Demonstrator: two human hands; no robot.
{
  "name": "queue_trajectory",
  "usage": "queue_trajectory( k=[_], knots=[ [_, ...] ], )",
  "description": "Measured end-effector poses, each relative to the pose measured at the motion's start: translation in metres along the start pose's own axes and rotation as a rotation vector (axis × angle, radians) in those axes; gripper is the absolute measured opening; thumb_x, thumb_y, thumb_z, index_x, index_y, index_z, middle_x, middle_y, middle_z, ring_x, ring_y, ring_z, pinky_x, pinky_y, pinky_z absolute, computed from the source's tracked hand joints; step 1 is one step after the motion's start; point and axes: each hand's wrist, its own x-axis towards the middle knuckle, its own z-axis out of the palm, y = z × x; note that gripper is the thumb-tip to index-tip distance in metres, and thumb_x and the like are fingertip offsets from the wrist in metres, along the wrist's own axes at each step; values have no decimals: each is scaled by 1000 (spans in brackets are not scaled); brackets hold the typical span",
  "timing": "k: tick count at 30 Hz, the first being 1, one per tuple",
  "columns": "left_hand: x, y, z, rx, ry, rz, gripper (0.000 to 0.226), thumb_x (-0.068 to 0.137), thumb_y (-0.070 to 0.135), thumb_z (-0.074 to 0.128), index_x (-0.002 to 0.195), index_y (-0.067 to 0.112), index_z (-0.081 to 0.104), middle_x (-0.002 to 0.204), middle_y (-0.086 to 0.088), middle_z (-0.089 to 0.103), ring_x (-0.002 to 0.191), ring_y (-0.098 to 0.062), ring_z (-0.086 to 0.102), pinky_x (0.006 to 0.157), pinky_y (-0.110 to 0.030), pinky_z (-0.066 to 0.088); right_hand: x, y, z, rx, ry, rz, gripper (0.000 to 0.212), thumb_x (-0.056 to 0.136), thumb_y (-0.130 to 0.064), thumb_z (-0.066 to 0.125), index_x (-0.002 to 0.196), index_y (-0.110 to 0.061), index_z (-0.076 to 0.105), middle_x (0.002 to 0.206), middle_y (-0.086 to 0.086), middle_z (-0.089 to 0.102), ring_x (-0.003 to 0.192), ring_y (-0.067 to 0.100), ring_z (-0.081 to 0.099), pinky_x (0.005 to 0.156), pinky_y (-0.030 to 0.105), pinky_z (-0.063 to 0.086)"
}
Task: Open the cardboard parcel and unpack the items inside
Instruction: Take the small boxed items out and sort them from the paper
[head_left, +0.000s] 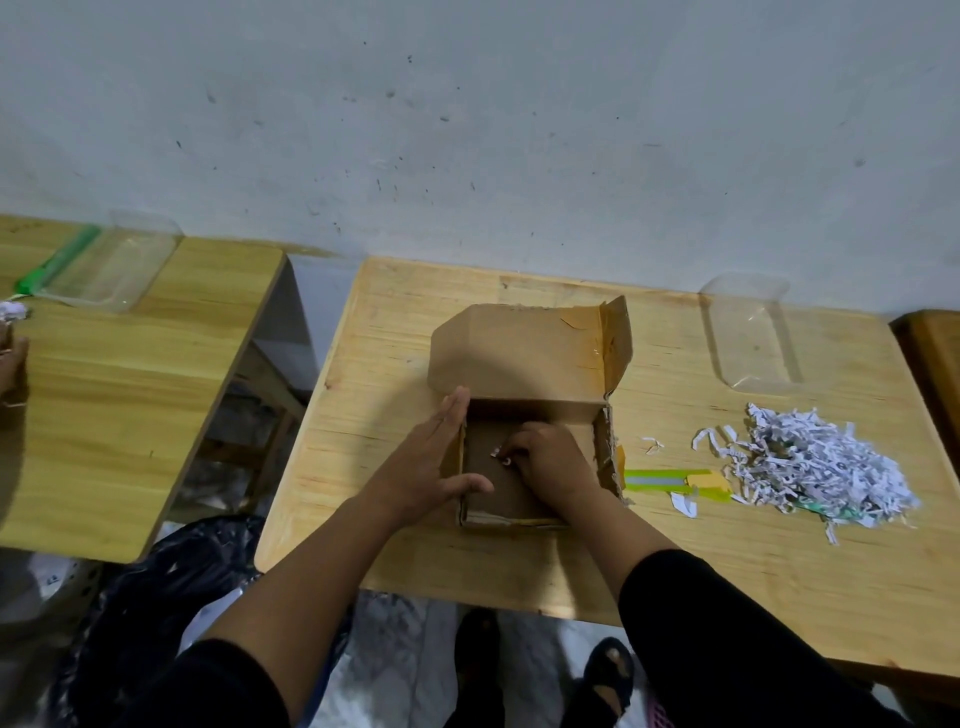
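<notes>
A brown cardboard parcel (524, 353) stands open in the middle of the wooden table (395, 322), its lid flap folded back toward the wall. My left hand (431, 457) lies flat with fingers apart against the parcel's left wall, thumb over the rim. Inside the box, my right hand (545, 462) has its fingers curled on a few white paper shreds (498, 453) at the bottom. A pile of white shredded paper (815, 467) lies on the table to the right of the parcel.
A clear plastic tray (750, 332) sits at the table's back right. A green-and-yellow cutter (675, 483) lies beside the parcel. A second table (130, 389) at left holds another clear tray (109, 265). Black plastic bags (171, 587) lie on the floor.
</notes>
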Motion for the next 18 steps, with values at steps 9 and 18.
queue_trajectory(
  k=[9,18],
  knots=[
    [3,15,-9,179,120,2,88,80,67,43,147,17,15,156,-3,18,141,-18,22,112,-34,23,-25,8,-35,120,172,117,19,83,-5,61,94,-13,74,104,6,71,98,21,63,91,25,45],
    [61,101,-13,308,450,398,32,84,9,50,115,8,57,107,-15,64,97,-30,62,80,-40,57,-69,52,-117,199,388,177,13,81,1,60,86,-5,71,92,15,71,84,28,65,71,16,37]
  ],
)
